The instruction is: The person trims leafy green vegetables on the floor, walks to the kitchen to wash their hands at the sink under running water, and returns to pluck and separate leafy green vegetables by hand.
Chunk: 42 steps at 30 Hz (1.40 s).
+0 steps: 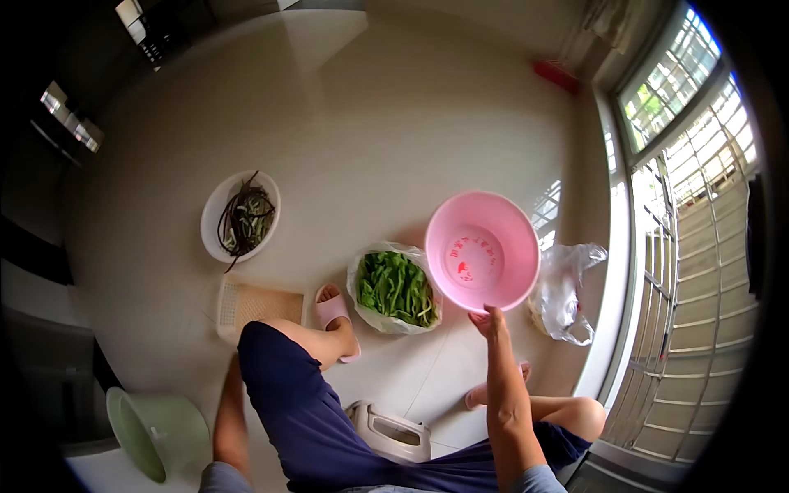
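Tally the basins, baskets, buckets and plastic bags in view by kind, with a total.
Basins: 2 (pink basin held in the right hand; white basin)
Baskets: 1 (beige basket)
Buckets: 1 (green bucket)
Plastic bags: 2 (bag around the leafy greens; bag by the window side)
Total: 6

A tall barred window (689,205) lets daylight into the room, and a beige wall (719,287) stands just outside its bars. A white ledge (602,361) edges the window on the room side. From there a glossy, pale tiled floor (329,140) spreads away, catching gridded reflections (546,205) near the window. Opposite the window, the room darkens around small bright patches (70,115).
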### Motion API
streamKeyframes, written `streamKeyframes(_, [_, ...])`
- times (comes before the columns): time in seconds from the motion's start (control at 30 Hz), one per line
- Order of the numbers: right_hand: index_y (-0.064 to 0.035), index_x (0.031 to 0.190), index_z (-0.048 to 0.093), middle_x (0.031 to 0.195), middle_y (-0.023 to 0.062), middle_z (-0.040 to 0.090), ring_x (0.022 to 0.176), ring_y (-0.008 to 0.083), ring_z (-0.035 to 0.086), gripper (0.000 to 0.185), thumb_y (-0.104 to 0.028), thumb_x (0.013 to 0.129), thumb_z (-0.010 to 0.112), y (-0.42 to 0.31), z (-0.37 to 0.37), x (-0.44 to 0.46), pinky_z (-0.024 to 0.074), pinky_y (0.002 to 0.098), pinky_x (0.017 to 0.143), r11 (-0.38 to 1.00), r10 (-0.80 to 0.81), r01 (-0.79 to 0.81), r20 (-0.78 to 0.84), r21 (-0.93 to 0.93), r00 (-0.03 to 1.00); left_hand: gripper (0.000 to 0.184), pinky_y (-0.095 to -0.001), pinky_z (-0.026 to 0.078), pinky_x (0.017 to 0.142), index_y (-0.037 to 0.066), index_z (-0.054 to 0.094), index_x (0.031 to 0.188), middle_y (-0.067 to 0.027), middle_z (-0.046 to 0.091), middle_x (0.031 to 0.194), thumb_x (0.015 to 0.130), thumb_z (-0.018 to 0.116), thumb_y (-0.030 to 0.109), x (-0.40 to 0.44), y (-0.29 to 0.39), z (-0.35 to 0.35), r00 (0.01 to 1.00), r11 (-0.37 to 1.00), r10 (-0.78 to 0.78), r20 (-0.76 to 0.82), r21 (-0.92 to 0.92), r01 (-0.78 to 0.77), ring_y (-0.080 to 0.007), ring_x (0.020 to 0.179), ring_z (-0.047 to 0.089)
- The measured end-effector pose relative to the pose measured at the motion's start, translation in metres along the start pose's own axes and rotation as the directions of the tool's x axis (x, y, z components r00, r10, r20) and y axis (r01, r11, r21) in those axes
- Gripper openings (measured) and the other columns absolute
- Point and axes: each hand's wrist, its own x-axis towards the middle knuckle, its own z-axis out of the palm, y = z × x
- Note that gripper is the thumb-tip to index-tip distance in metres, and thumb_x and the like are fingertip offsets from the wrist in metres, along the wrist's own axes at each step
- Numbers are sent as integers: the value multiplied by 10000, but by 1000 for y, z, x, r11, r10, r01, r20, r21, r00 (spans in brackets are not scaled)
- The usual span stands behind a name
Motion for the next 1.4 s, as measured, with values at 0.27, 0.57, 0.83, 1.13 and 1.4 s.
streamKeyframes(0.27, [-25,1155,284,989,151,385,886,260,424,571,-275,723,562,-47,37,27,419,425,748,825,-171,112,-57,-555,984,315,-310,426,440,124,383,1050,-37,456,558,745,461,139,-72,-35,48,974,929,-194,120,-295,221,-149,455,462])
streamKeyframes(0.57, [-29,816,574,784,217,550,737,348,541,209,-141,669,479,69,80,-11,439,381,673,-56,-375,335,330,-941,866,398,-333,441,455,148,315,1106,-39,451,553,738,468,138,-42,5,67,974,926,-141,175,-324,192,-157,453,467])
streamKeyframes(0.83, [-30,671,600,633,152,578,613,236,573,202,23,555,444,14,9,17,443,312,563,22,-625,404,303,-915,719,477,-355,455,469,169,255,1155,-41,447,549,732,473,138,-39,31,76,978,922,-69,195,-362,137,-164,451,472])
streamKeyframes(1.13, [-4,1035,440,1043,199,446,956,352,434,391,-132,688,568,-45,-16,-42,365,377,798,-286,-762,255,381,-923,523,419,-349,459,459,110,356,1109,-71,505,680,709,481,112,-41,74,99,985,994,103,142,-62,-95,-164,509,507])
streamKeyframes(1.4, [-33,892,522,882,136,527,835,276,489,316,-161,631,648,43,27,-115,380,349,734,-366,-579,524,629,-769,519,315,-342,413,724,55,435,1041,-148,540,958,728,438,93,17,151,119,916,756,399,27,555,-346,-281,835,533])
